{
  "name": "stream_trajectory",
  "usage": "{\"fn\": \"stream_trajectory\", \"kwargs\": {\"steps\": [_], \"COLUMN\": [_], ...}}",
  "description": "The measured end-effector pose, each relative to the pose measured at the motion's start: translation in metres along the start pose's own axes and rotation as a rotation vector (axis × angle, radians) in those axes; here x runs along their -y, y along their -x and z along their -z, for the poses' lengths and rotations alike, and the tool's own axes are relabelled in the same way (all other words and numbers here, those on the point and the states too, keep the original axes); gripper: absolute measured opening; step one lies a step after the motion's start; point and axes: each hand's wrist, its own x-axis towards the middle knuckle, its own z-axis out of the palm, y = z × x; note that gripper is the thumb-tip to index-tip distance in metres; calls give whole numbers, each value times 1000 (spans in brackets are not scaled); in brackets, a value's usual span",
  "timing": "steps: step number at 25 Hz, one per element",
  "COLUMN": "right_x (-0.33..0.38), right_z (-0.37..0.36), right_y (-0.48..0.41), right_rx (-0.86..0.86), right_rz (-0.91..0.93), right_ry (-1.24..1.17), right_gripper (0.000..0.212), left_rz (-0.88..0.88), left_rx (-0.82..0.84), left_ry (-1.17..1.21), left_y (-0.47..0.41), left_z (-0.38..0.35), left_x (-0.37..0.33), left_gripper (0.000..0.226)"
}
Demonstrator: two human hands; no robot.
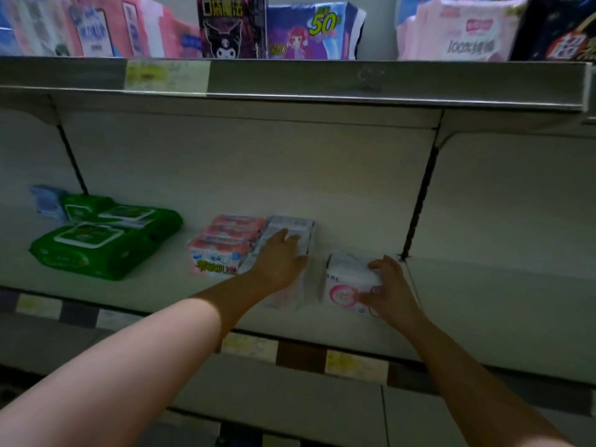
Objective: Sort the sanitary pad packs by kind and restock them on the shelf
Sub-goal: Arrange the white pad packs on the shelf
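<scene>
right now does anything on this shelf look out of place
Yes: the green wet-wipe packs on the shelf's left lie flat and skewed, and seem not to be pads. The pink pad packs sit in a tidy row; the right hand grips a white pad pack.

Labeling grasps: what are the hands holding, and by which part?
Right hand grips the white pink-circle pack by its right end. Left hand holds nothing; its fingers lie flat on the pale packs.
</scene>
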Motion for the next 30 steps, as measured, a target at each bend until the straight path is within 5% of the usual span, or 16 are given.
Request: {"fn": "stream_trajectory", "kwargs": {"steps": [6, 17, 26, 30], "right_x": [-7, -3, 12, 26], "right_z": [-13, -30, -27, -16], "right_y": [-50, -102, -101, -86], "right_rx": [-49, -125, -59, -137], "right_rz": [24, -69, -195, -161], "right_ry": [133, 277, 522, 399], "right_gripper": [59, 56, 71, 75], "left_rz": [-43, -77, -77, -156], "left_rx": [135, 289, 243, 129], "left_ry": [-312, -289, -321, -211], "left_y": [-56, -114, -111, -91], "left_z": [-7, -27, -23, -24], "left_x": [5, 15, 5, -14], "left_gripper": [50, 48, 46, 45]}}
